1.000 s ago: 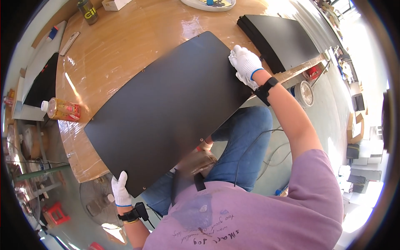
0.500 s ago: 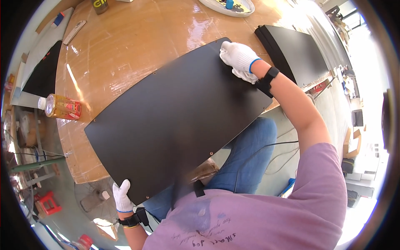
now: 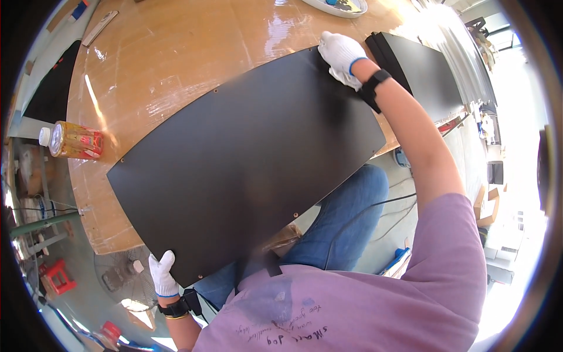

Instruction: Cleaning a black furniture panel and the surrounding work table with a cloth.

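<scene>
- As the head camera looks down, a big black curved panel [image 3: 246,158] lies on the shiny wooden table [image 3: 170,64], with its near side sticking out over the person's legs [image 3: 349,226].
- At the panel's near left corner is the left hand [image 3: 163,274] in a white glove; its thumb is up by the edge, but I can't tell what the hidden fingers do.
- At the panel's far right corner, the gloved right hand [image 3: 342,54] has its fingers bunched together on a white cloth [image 3: 345,78].
- Left of the panel is a drink bottle [image 3: 79,141].
- Right of the panel is a pile of black panels [image 3: 425,69].
</scene>
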Tool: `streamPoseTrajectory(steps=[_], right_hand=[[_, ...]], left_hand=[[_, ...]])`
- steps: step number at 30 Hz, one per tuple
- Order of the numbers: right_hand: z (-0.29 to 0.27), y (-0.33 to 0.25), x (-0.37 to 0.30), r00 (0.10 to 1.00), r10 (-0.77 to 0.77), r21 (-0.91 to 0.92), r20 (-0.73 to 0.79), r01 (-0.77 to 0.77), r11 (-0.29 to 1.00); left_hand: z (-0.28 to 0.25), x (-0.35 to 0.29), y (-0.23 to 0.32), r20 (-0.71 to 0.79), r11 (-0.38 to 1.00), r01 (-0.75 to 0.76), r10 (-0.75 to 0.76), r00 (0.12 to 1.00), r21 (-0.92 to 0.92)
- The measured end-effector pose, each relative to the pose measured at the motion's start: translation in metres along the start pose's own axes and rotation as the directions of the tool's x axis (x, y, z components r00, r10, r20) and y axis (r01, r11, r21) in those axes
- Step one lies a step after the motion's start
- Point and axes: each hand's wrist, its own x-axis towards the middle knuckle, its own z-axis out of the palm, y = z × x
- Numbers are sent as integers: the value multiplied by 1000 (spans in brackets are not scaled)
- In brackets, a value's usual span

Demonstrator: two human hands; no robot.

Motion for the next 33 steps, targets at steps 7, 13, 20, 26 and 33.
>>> streamPoseTrajectory(steps=[7, 13, 20, 26, 33], right_hand=[[-5, -49, -40, 991, 96, 322, -91, -62, 945], [-10, -14, -3, 962, 272, 354, -12, -250, 901], [-32, -108, -76, 999, -27, 417, -20, 33, 908], [-35, -76, -50, 985, 165, 429, 54, -172, 887], [-28, -120, -77, 993, 38, 321, -113, 0, 947]], left_hand=[[-7, 1, -6, 7, 999, 31, -31, 999, -34], [-9, 5, -10, 50, 997, -1, 5, 999, -79], [-1, -1, -4, 35, 993, -24, 28, 999, -112], [4, 0, -2, 44, 991, -27, 33, 998, -131], [-2, 3, -8, 58, 990, -23, 31, 998, -139]])
